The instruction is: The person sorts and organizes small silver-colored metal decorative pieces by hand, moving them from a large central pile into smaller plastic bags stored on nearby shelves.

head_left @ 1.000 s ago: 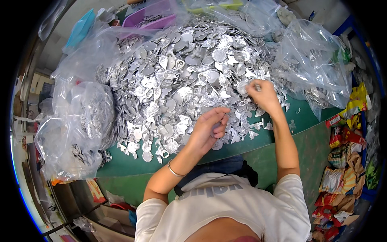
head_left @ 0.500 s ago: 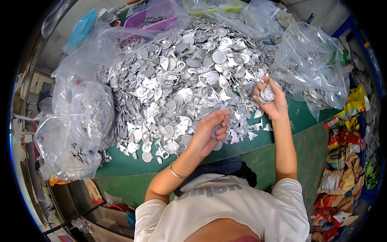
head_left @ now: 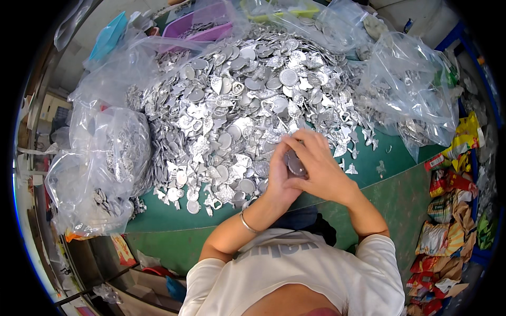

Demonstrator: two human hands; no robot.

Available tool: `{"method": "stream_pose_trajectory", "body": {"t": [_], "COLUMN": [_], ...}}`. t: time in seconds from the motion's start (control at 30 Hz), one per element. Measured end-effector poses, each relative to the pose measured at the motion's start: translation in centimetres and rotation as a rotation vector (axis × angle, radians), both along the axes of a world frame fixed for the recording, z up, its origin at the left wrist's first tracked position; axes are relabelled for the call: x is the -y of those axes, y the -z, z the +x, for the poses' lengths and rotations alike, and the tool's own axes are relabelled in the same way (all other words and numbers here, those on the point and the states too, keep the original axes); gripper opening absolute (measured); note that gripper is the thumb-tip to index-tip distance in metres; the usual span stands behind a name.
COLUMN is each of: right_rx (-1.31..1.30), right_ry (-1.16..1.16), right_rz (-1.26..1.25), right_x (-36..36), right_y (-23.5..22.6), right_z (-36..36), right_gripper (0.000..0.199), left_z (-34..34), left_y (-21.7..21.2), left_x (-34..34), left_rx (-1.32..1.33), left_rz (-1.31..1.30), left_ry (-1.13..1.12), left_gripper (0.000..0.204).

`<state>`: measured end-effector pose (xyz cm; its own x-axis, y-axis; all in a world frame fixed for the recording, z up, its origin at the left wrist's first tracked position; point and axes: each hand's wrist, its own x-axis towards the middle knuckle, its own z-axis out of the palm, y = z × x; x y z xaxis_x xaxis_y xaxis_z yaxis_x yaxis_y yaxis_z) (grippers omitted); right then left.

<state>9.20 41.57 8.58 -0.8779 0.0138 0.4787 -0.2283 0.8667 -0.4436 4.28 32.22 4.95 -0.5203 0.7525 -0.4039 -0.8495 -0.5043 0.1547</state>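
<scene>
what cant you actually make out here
Head view:
- Round silver piece: mostly covered by the right hand and left hand; its face is unreadable.
- Clear bag: crinkled plastic blurs its contents.
- Purple tray: cut off by the top edge.

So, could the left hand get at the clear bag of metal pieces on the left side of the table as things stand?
Probably yes. The left hand is up against the right hand around a small round metal piece, but only the low pile of metal pieces lies between it and the clear bag.
</scene>
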Motion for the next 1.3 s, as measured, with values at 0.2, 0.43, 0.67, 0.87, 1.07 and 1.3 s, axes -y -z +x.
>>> {"method": "stream_pose_trajectory", "body": {"t": [0.2, 0.43, 0.67, 0.87, 1.07, 1.3], "right_rx": [-0.114, 0.046, 0.102, 0.231, 0.198, 0.091], "right_ry": [0.422, 0.422, 0.159, 0.098, 0.096, 0.261], "right_rz": [-0.611, -0.388, -1.453, -1.619, -0.477, 0.073], "right_x": [-6.0, -9.2, -9.9, -9.3, -6.0, -2.7], "right_y": [3.5, 7.3, 5.1, 5.0, 4.0, 4.2], "right_z": [-3.6, -6.1, -3.7, -3.3, -7.4, -9.5], "right_gripper": [0.034, 0.019, 0.011, 0.008, 0.02, 0.017], "left_z": [-1.3, -3.0, -4.2, -6.0, -5.7, -5.0], "left_y": [-0.4, 0.4, 0.2, 0.9, 0.6, 1.1], "left_x": [0.5, 2.1, 3.5, 4.4, 4.8, 6.0], "left_rx": [0.158, 0.019, -0.033, -0.273, -0.113, -0.036], "left_rz": [0.027, -0.019, -0.074, -0.12, -0.046, -0.019], "left_ry": [-0.009, 0.057, 0.063, 0.141, 0.101, 0.048], "left_gripper": [0.017, 0.017, 0.021, 0.023, 0.023, 0.02]}}
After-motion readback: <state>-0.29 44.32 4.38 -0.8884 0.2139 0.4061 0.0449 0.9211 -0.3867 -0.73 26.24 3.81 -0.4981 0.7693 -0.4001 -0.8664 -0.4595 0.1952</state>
